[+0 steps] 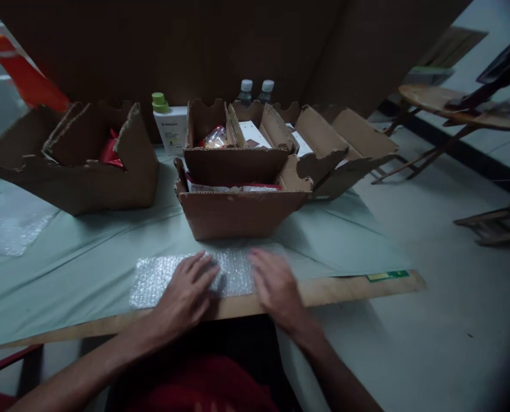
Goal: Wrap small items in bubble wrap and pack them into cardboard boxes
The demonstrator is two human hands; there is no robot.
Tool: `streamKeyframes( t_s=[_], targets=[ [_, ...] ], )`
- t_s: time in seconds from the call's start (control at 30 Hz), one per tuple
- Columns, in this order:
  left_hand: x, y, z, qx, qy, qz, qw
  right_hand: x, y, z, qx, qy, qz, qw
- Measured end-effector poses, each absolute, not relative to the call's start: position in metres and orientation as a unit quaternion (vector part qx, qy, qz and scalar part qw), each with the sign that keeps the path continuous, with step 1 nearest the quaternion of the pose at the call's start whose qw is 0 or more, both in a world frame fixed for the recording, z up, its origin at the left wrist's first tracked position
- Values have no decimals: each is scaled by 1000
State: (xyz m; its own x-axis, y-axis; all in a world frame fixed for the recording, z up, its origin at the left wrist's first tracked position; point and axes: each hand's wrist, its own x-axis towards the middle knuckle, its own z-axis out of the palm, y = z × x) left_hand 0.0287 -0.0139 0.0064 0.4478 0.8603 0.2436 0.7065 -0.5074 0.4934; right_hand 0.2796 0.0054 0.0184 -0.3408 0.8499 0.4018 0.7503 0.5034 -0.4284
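Head view: both hands are laid palm-down on a bubble wrap sheet [186, 274] at the near table [87, 269] edge. The left hand [188, 292] is spread flat on the middle of the sheet, fingers extended, nothing gripped. The right hand [274, 283] is likewise flat and unclenched, resting over the sheet's right end, which is partly hidden beneath it. The sheet extends to the left beyond the left hand and lies flat on the pale table cover.

Just beyond the sheet, a small box [237, 214] is set, open at the top, with packets seen inside. Behind it, touching, a second box [231, 151] is placed, also open. To the right, further open cartons [323, 143] are grouped. To the left, well apart, a large box [87, 166] with torn flaps is positioned; something red is seen inside. Between the large box and the second box, a white pack [171, 129] with a green cap stands upright. Two bottles [255, 91] are seen at the far edge, against a dark wall.
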Motion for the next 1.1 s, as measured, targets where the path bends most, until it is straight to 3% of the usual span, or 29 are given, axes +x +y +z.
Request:
streamKeyframes(
  t_s=[0.13, 0.3, 0.37, 0.5, 0.6, 0.73, 0.97, 1.1],
  targets=[
    [25, -24, -6, 846, 443, 196, 224, 242, -7, 4, -413, -884, 117, 186],
    [-23, -29, -9, 779, 474, 277, 304, 330, -13, -15, -533, -827, 5, 180],
    [-41, -35, -9, 759, 510, 301, 271, 369, -13, -13, -574, -795, -40, 190],
    [-68, -49, -6, 725, 625, 276, 85, 386, 1, -2, -591, -775, -63, 215],
    [-78, -55, -1, 693, 700, 173, -9, 361, 26, -4, -594, -779, -41, 197],
    [-65, -59, 4, 677, 731, 83, 15, 333, 48, -14, -581, -796, -5, 173],
    [-69, -47, 14, 651, 734, 165, 101, 321, -10, 0, -600, -740, 136, 273],
    [-94, -4, 39, 648, 726, 229, 34, 284, -65, -5, -538, -727, 285, 318]
  ],
)
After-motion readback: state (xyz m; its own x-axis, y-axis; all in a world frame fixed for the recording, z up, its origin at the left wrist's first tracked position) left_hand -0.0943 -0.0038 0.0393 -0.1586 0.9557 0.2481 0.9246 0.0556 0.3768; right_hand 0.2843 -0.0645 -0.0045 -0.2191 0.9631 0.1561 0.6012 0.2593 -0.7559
